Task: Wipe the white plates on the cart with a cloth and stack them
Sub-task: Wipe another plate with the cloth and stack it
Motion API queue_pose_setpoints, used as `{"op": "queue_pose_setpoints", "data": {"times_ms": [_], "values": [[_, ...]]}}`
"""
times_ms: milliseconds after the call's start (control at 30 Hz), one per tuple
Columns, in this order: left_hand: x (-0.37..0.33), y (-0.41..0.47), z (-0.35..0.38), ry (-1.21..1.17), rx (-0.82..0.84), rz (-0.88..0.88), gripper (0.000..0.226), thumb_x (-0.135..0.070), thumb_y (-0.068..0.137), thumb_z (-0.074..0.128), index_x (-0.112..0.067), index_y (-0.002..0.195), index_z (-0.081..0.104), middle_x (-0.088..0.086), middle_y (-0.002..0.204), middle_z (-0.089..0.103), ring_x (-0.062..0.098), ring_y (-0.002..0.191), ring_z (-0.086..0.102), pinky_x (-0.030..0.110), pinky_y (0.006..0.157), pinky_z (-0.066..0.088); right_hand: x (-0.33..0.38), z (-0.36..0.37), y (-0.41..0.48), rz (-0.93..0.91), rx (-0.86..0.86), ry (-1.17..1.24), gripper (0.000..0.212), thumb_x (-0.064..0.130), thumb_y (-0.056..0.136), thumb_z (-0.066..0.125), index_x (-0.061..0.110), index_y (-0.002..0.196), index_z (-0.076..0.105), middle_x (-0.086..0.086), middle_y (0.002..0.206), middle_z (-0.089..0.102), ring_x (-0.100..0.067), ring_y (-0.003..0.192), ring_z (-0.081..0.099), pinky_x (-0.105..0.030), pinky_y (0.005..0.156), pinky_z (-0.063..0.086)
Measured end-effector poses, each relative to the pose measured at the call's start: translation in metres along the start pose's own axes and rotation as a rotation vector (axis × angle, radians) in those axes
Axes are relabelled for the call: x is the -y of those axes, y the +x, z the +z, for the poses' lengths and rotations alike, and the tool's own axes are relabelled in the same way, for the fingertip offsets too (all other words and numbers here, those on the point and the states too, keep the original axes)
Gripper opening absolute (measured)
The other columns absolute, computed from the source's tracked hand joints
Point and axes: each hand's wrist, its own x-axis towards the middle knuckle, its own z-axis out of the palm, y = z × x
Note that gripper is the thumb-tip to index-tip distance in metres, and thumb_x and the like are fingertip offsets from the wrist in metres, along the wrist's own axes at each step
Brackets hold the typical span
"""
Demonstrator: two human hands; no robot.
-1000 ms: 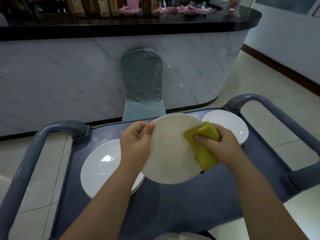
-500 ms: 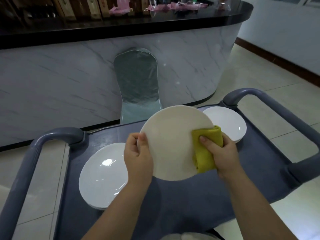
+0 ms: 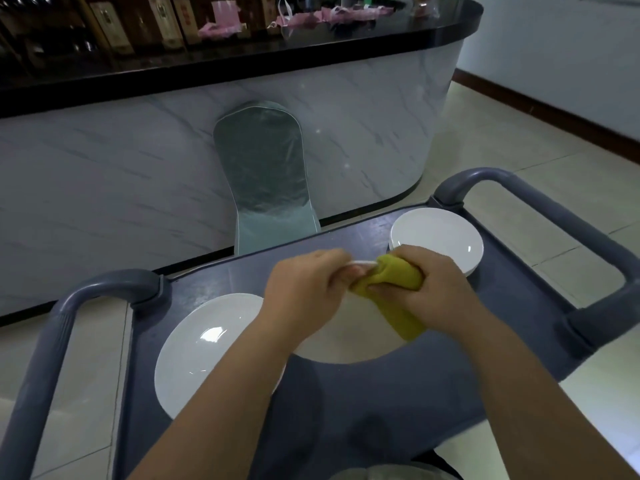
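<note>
I hold a round white ceramic plate [image 3: 337,342] in the middle of the frame, above the dark grey-blue plastic cart [image 3: 381,410]. It is tipped so that its far rim rises between my hands and its near part shows pale below my wrists. My left hand [image 3: 304,289] curls its fingers round that far rim. My right hand [image 3: 434,285] grips a folded mustard-yellow cloth [image 3: 394,289] and presses it onto the rim just beside my left fingers, so both hands are closed and full.

I judge this to be the rim-wiping step. To do it well I should hold firm with the left and pinch the edge through the cloth on both faces. I should then feed the plate round a little at a time, so the cloth covers the whole circle, including the patch under my left fingers. The plate belongs over the cart bed, clear of the grey handle [image 3: 519,188] at the right, since glazed ware slips readily.

The plate looks plain, matt and creamy in the shade, with no chip or stain that I can make out, though my hands hide much of it. A glossy white plate [image 3: 204,351] lies at lower left, and a second white plate [image 3: 436,237] sits at upper right, seemingly on top of one more.
</note>
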Motion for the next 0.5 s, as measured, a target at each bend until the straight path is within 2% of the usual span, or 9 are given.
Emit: {"op": "queue_pose_setpoints", "data": {"times_ms": [67,133,200,233,300,400,433,467,500], "values": [[-0.006,-0.002,0.004,0.034,-0.018,0.011,0.032,-0.038,0.091,0.048,-0.018,0.074,0.066,-0.004,0.06,0.058,0.018,0.054,0.052,0.028,0.046,0.038,0.007,0.002,0.005,-0.098,0.049,-0.086,0.033,0.056,0.069,0.072,0.034,0.092,0.065,0.014,0.082,0.065,-0.005,0.079,0.058,-0.017,0.066,0.045],[-0.002,-0.006,-0.003,-0.085,-0.09,-0.204,0.03,-0.041,0.093,0.051,-0.025,0.073,0.067,-0.005,0.062,0.059,0.012,0.06,0.053,0.024,0.052,0.039,0.005,0.001,0.004,0.0,0.018,0.075,0.025,0.042,0.073,0.081,0.037,0.091,0.065,0.018,0.085,0.066,-0.001,0.083,0.06,-0.012,0.067,0.046],[0.006,-0.013,-0.012,-0.323,-0.215,-0.477,0.025,-0.035,0.095,0.057,-0.035,0.071,0.063,-0.014,0.066,0.062,0.003,0.064,0.055,0.013,0.054,0.038,-0.009,-0.002,-0.005,0.181,0.003,0.289,0.026,0.027,0.075,0.082,0.036,0.094,0.065,0.018,0.088,0.068,-0.001,0.085,0.063,-0.015,0.068,0.049],[0.007,-0.017,-0.014,-0.378,-0.26,-0.55,0.026,-0.032,0.095,0.058,-0.037,0.069,0.06,-0.018,0.065,0.06,0.0,0.063,0.054,0.011,0.054,0.037,-0.014,-0.002,-0.011,0.244,0.005,0.354,0.027,0.024,0.075,0.082,0.033,0.095,0.066,0.015,0.089,0.069,-0.004,0.086,0.064,-0.017,0.067,0.051],[0.003,-0.021,-0.013,-0.345,-0.228,-0.493,0.029,-0.033,0.095,0.056,-0.034,0.066,0.057,-0.016,0.062,0.056,0.002,0.06,0.05,0.011,0.052,0.034,-0.016,0.004,-0.017,0.243,-0.008,0.314,0.025,0.024,0.074,0.083,0.032,0.091,0.066,0.013,0.085,0.068,-0.006,0.083,0.063,-0.014,0.065,0.05],[-0.008,-0.024,-0.001,-0.021,-0.054,-0.137,0.03,-0.041,0.09,0.051,-0.024,0.068,0.061,-0.007,0.056,0.047,0.014,0.059,0.045,0.019,0.05,0.029,-0.001,0.014,-0.008,-0.003,0.088,-0.006,0.025,0.036,0.072,0.084,0.037,0.082,0.06,0.017,0.077,0.062,-0.007,0.077,0.057,-0.021,0.066,0.045],[-0.008,-0.025,0.003,0.005,-0.043,-0.081,0.031,-0.041,0.09,0.051,-0.023,0.069,0.064,-0.007,0.055,0.049,0.015,0.059,0.046,0.021,0.049,0.03,0.004,0.016,-0.005,-0.072,0.119,-0.069,0.026,0.038,0.072,0.083,0.038,0.083,0.06,0.018,0.077,0.06,-0.006,0.077,0.056,-0.022,0.068,0.044],[-0.006,-0.024,0.004,-0.018,-0.052,-0.112,0.031,-0.041,0.089,0.052,-0.023,0.07,0.067,-0.006,0.055,0.053,0.014,0.06,0.048,0.022,0.05,0.033,0.005,0.015,-0.002,-0.085,0.124,-0.052,0.025,0.038,0.072,0.083,0.037,0.086,0.062,0.018,0.079,0.061,-0.005,0.078,0.057,-0.022,0.069,0.044],[-0.003,-0.023,0.0,-0.088,-0.093,-0.214,0.028,-0.042,0.09,0.054,-0.025,0.071,0.067,-0.008,0.058,0.058,0.01,0.063,0.051,0.02,0.052,0.035,0.004,0.011,0.0,-0.032,0.103,0.027,0.025,0.036,0.073,0.083,0.036,0.088,0.064,0.017,0.082,0.063,-0.005,0.08,0.059,-0.021,0.071,0.046]]}}
